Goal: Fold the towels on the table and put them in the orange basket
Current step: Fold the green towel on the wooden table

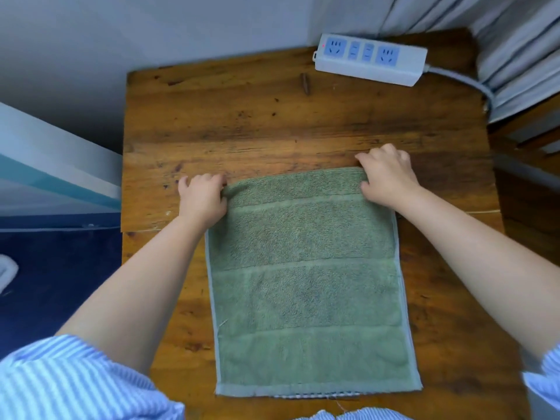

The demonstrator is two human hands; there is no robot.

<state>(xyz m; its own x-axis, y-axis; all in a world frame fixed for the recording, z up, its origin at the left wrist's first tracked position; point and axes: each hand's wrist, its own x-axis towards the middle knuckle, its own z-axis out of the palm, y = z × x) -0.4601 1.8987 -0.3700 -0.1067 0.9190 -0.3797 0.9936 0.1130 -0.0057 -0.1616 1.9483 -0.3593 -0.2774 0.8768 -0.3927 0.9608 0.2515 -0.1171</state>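
A green towel lies flat on the wooden table, reaching from the middle down to the near edge. My left hand grips the towel's far left corner with curled fingers. At the far right corner, my right hand grips the cloth the same way. The far edge between the hands looks rolled or doubled over. A strip of checked cloth peeks out under the towel's near edge. No orange basket is in view.
A white power strip with blue sockets lies at the table's far right, its cable running off to the right. Grey curtains hang behind it. A dark blue surface lies left of the table.
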